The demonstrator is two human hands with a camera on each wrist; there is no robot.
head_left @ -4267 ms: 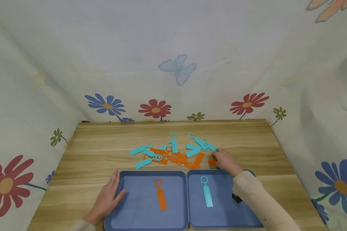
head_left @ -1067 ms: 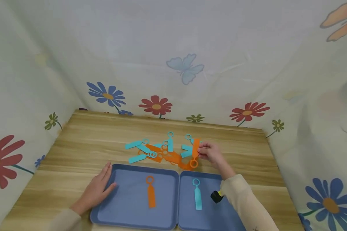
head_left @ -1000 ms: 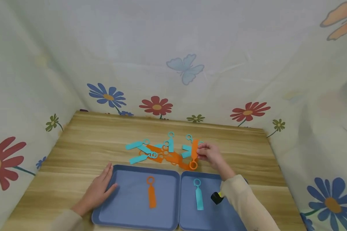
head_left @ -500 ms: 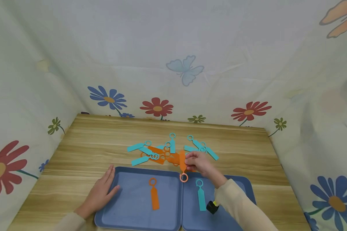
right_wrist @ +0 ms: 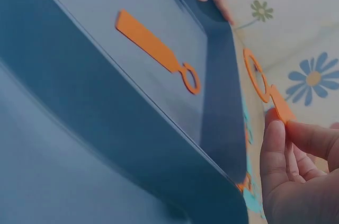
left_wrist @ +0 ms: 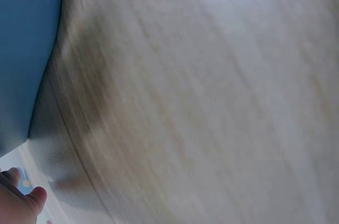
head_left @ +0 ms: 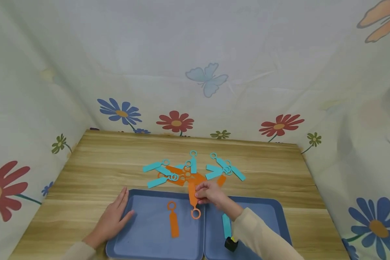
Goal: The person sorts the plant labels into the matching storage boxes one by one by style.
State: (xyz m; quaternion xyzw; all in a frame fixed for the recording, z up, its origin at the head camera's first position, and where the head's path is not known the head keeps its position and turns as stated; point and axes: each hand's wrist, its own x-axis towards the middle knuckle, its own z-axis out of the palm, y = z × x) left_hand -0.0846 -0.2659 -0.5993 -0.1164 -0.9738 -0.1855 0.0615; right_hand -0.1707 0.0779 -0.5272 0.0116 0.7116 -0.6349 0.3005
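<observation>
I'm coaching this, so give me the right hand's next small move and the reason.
Probably lower the pinched orange tag into the left tray and release it: the right hand holds it near that tray's far edge, and a second orange tag lies inside, while the right tray holds a cyan tag.

Orange tag (head_left: 192,193): is thin and flat, ends in a ring; sits pinched by one edge in the right hand (head_left: 211,194), ring to the near side, over the blue left tray's (head_left: 146,227) far edge.
</observation>
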